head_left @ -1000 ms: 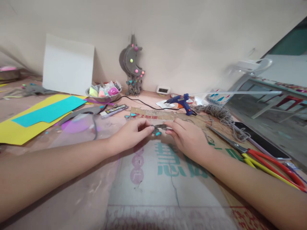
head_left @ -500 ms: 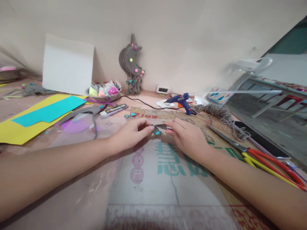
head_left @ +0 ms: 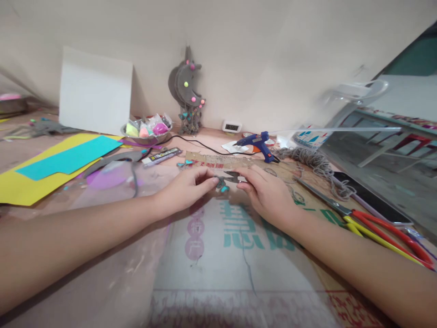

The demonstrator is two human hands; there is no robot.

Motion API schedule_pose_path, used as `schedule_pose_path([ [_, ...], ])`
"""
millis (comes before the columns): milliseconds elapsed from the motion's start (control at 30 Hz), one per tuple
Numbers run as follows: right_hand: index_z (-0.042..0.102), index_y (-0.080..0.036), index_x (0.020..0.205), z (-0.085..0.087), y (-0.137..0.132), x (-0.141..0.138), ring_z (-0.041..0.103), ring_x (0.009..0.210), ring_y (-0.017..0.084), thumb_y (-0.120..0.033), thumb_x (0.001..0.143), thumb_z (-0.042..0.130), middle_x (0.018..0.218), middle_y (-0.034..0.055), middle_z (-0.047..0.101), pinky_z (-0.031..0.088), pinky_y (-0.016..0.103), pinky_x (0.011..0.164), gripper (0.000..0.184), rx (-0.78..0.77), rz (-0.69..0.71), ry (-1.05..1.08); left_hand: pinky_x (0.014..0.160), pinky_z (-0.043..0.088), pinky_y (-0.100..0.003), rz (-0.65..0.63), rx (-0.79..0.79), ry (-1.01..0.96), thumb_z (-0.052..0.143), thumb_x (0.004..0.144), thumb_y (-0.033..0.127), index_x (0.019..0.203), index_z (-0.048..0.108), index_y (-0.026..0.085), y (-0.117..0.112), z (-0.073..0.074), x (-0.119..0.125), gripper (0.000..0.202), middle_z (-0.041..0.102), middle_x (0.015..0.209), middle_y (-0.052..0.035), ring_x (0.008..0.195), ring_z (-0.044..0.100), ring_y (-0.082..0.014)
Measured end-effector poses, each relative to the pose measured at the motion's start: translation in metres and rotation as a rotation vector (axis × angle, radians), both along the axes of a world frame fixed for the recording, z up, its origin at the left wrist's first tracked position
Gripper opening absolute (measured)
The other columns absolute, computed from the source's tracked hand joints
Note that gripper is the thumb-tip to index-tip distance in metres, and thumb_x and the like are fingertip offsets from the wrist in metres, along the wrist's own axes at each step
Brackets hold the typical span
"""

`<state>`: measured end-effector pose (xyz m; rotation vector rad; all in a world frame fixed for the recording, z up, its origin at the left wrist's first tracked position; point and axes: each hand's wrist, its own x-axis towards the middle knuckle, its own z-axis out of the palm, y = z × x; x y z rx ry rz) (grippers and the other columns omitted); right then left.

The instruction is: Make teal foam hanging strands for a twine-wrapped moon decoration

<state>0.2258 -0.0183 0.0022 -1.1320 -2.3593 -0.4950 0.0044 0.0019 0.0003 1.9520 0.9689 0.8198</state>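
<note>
My left hand [head_left: 187, 187] pinches a small grey yarn piece with turquoise bits [head_left: 223, 187] between thumb and fingertips. In my right hand [head_left: 269, 190] are small dark thread snips [head_left: 233, 177], their blades parted and pointing left at the yarn piece. The handles are mostly hidden by my fingers. Both hands are held over a plastic-covered printed sheet [head_left: 218, 273]. Whether the blades touch the yarn I cannot tell.
Large red-and-yellow scissors [head_left: 351, 216], a phone [head_left: 375, 200] and grey yarn [head_left: 310, 161] lie right. Behind are a blue glue gun [head_left: 257, 143] and a bowl [head_left: 146, 138] of coloured clay. Turquoise card [head_left: 71, 157] lies left; a decorated grey moon [head_left: 182, 86] hangs on the wall.
The snips' blades have opened and drawn slightly right from my left fingertips. My left hand keeps hold of the yarn piece, nearly still.
</note>
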Motion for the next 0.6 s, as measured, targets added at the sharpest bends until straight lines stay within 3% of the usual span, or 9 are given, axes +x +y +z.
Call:
schedule_pose_path([
  [367,0.061,-0.015,0.11,0.0012,-0.001,0.0,0.057,0.073,0.018,-0.033,0.097,0.039,0.081,0.0055,0.062,0.037,0.028,0.06,0.031,0.008,-0.003,-0.046,0.058,0.038,-0.024,0.018,-0.01,-0.039,0.05,0.087,0.034,0.078,0.058,0.016,0.0005,-0.0019,0.0001,0.022,0.055,0.071,0.0,0.063,0.048,-0.0116],
  [600,0.062,-0.015,0.106,0.0009,-0.0006,-0.0011,0.057,0.07,0.018,-0.032,0.096,0.041,0.079,0.0049,0.061,0.036,0.028,0.059,0.029,0.023,-0.004,-0.065,0.061,0.039,-0.024,0.003,-0.037,-0.052,0.049,0.087,0.035,0.08,0.056,0.015,0.0005,-0.0046,0.0001,0.023,0.055,0.072,0.0001,0.066,0.049,-0.0119],
])
